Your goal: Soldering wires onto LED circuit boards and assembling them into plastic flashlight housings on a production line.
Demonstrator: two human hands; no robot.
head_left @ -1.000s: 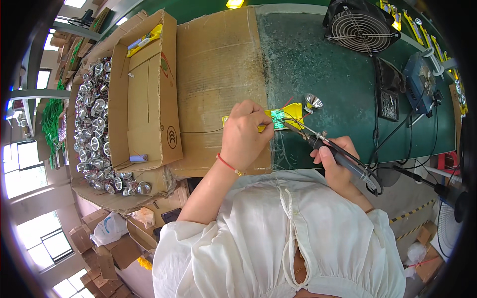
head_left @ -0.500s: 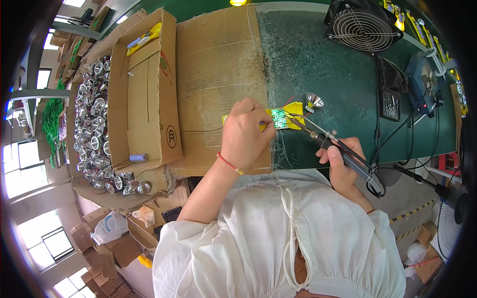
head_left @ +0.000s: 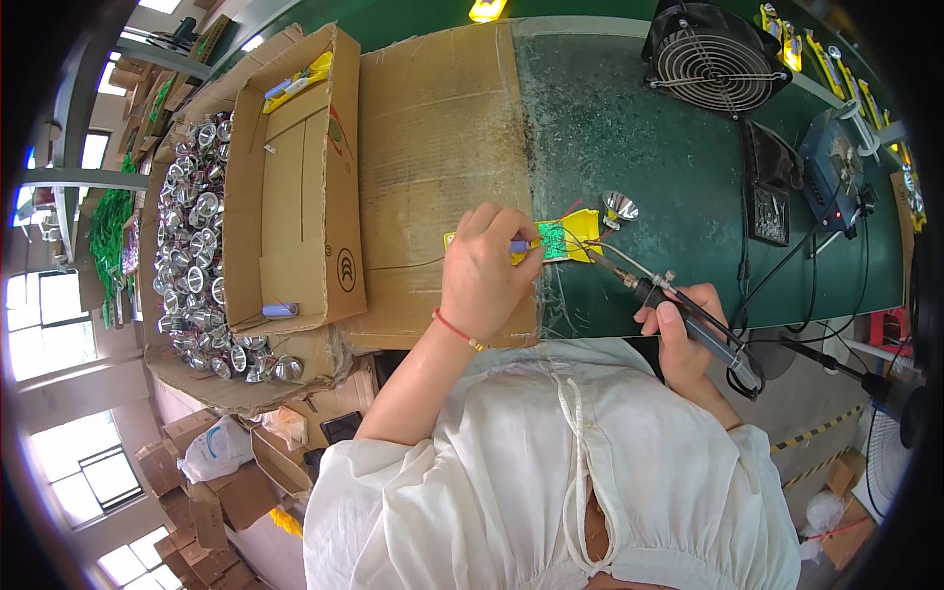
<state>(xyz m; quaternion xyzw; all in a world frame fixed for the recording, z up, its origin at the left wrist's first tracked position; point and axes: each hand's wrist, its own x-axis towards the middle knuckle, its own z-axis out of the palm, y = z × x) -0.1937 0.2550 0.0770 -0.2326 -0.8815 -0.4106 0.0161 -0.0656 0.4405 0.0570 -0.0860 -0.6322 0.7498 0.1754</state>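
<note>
A dark grey soldering iron with a slim metal tube fixed alongside (head_left: 693, 320) is held in the right hand (head_left: 680, 329), whose grip is clamped on the handle. Its tip is pointed up and left, near the small green circuit board (head_left: 554, 240); whether contact is made cannot be told. The board is laid on a bright yellow flat piece (head_left: 589, 228), placed near the front edge of the dark green worktop (head_left: 629, 118), where a brown cardboard sheet (head_left: 433, 118) ends. Over the board's left side, a small purple cylinder (head_left: 519, 247) is partly covered by the left hand (head_left: 484, 261). Thumb and forefinger are set around it, but whether that grip is clamped cannot be told. A shiny silver bowl-shaped reflector (head_left: 619, 206) is seen just beyond the yellow piece's right end, with thin red wires (head_left: 608, 233) nearby. To the left, a shallow brown cardboard box (head_left: 344, 177) is placed; at the far right, a black fan with a round wire guard (head_left: 716, 74) is seen.
</note>
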